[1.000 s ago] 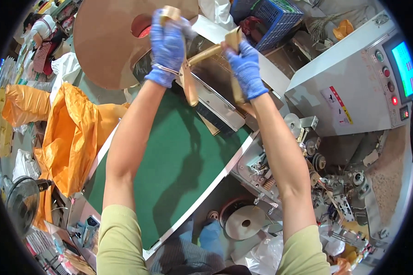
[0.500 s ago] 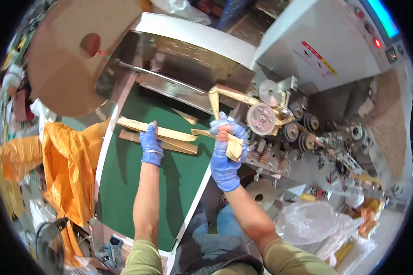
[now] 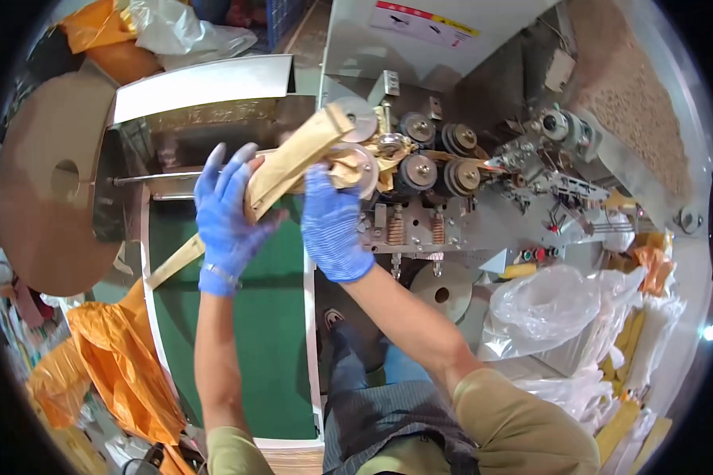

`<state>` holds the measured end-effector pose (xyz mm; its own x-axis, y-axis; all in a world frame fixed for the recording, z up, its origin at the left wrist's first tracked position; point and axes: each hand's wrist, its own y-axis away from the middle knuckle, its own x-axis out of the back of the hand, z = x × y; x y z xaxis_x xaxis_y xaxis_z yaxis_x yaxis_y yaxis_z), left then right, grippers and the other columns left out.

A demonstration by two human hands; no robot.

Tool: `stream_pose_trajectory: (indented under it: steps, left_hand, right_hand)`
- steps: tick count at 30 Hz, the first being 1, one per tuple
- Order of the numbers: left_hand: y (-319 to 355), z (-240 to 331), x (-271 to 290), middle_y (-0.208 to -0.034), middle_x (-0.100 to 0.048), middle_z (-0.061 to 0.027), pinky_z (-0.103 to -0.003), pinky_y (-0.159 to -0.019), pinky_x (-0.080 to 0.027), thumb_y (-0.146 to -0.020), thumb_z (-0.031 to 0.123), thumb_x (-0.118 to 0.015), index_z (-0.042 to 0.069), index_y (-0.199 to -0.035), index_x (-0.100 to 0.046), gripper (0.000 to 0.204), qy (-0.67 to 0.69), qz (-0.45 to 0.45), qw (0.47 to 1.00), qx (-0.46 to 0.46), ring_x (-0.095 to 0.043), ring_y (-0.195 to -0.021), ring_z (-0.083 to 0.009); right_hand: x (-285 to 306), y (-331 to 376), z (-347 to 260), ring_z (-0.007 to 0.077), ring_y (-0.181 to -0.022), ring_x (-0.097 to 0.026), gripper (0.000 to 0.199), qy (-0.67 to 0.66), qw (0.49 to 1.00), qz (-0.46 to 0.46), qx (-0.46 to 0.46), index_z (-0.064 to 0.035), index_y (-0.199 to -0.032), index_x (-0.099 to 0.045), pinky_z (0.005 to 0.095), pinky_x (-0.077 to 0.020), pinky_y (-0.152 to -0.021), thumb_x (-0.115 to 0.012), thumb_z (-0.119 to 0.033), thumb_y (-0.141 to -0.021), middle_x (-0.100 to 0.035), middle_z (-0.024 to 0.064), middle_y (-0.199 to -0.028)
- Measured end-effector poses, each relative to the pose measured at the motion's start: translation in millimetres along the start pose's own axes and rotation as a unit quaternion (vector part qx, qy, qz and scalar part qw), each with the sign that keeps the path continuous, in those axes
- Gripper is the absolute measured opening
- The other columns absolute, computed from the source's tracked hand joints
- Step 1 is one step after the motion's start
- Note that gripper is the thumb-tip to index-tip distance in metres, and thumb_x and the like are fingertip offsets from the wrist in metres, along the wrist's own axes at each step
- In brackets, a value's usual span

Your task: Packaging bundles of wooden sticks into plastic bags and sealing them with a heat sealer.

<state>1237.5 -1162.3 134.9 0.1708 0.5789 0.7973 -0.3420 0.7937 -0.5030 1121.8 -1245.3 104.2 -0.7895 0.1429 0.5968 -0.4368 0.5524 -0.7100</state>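
From my head camera, my left hand [image 3: 228, 218] in a blue glove wraps the brown paper strip [image 3: 293, 162], fingers partly spread. My right hand [image 3: 333, 226] grips the strip's end by the machine's rollers [image 3: 428, 154], at three o'clock from it. The green table [image 3: 261, 332] lies below, at six o'clock.

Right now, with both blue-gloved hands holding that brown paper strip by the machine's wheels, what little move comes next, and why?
Probably nudge the brown paper strip a bit further right, toward the rollers. Its crumpled end already sits at the round wheel. The right hand pinches it there, and the left hand props the strip's other part above the green table, so feeding it in looks likeliest.
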Motion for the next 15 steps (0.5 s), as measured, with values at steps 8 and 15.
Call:
stream_pose_trajectory:
  steps: [8,15]
  left_hand:
    - [-52,-54,39,-0.076,-0.06,-0.017,-0.039,-0.063,-0.047,-0.059,-0.003,-0.059,0.01,-0.102,-0.055,0.044,-0.094,-0.178,0.98,-0.007,-0.059,-0.075,-0.035]
    - [-18,-96,135,-0.08,-0.06,-0.0173,-0.034,-0.063,-0.046,-0.067,-0.002,-0.057,0.004,-0.105,-0.055,0.039,-0.142,-0.204,0.965,0.079,-0.059,-0.073,-0.0275]
  right_hand:
    - [49,21,-22,0.0121,-0.091,-0.053,0.035,-0.553,0.755,-0.191,-0.294,-0.0031,-0.107,-0.046,0.0262,-0.0438,-0.084,-0.062,-0.004,-0.076,-0.054,0.0044,-0.095]
    - [131,122,68,0.0091,-0.074,-0.057,0.006,-0.39,0.775,-0.262,-0.422,-0.001,-0.086,-0.054,0.0229,-0.048,-0.068,-0.051,0.0,-0.081,-0.058,0.0052,-0.081]
